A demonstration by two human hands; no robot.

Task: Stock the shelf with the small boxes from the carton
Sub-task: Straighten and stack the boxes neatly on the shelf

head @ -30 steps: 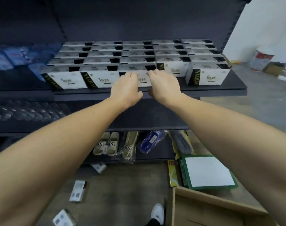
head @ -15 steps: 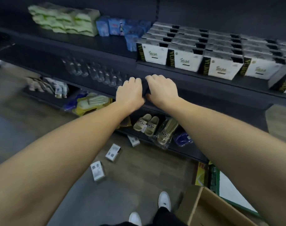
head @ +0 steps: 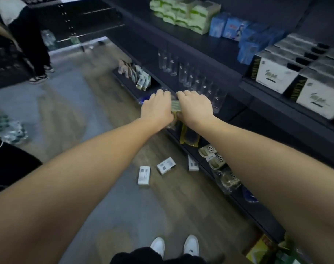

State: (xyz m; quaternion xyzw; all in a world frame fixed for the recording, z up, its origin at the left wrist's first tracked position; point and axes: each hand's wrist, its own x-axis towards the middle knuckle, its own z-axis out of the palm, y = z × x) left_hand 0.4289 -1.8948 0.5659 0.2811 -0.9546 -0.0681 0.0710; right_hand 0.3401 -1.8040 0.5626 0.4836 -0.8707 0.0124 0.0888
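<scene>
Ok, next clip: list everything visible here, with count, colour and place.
white boxes: several rows, white with dark ends, top shelf right
blue packs: several, blue, top shelf centre
green packs: a stack, pale green, top shelf far end
glasses: a row, clear, middle shelf
slippers: one pair, beige, bottom shelf
small boxes: three, white, on the floor by the shelf
other person: one, dark clothes, upper left
shoes: two, white, bottom edge
left hand: empty, knuckles up
right hand: empty, beside it

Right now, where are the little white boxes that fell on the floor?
In the head view, three small white boxes lie on the wooden floor below both forearms, beside the bottom shelf near the beige slippers.
</scene>
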